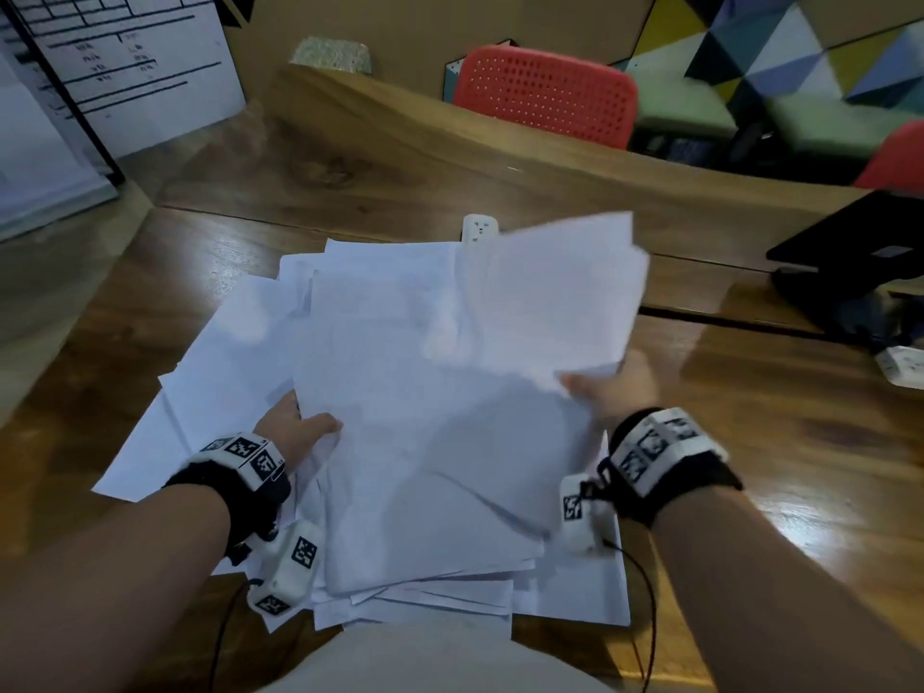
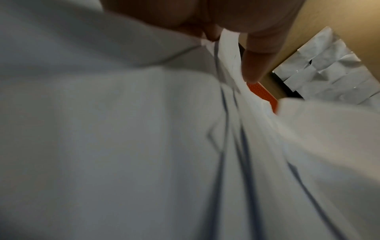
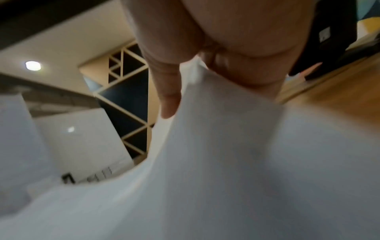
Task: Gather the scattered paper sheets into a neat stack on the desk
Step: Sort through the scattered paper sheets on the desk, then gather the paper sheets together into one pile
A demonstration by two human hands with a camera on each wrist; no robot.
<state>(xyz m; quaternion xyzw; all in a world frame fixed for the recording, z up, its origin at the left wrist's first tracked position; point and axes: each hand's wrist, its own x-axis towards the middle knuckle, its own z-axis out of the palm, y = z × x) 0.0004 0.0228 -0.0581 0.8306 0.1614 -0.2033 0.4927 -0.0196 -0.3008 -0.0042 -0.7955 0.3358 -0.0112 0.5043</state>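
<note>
A loose pile of white paper sheets point(image 1: 425, 442) lies fanned out on the wooden desk point(image 1: 750, 442) in front of me. My left hand point(image 1: 300, 427) grips the left edge of the upper sheets, thumb on top and fingers hidden underneath. My right hand point(image 1: 607, 387) pinches the near corner of a few sheets point(image 1: 560, 297) raised off the pile at the right. In the left wrist view the thumb point(image 2: 259, 65) presses on several sheet edges point(image 2: 230, 68). In the right wrist view the thumb point(image 3: 168, 97) lies on a curved sheet point(image 3: 226, 146).
A white power strip point(image 1: 479, 227) pokes out behind the pile. A dark laptop point(image 1: 860, 247) and another white strip point(image 1: 902, 365) sit at the right. Red chairs point(image 1: 545, 92) stand beyond the desk's far edge. A whiteboard point(image 1: 125, 57) leans at the left.
</note>
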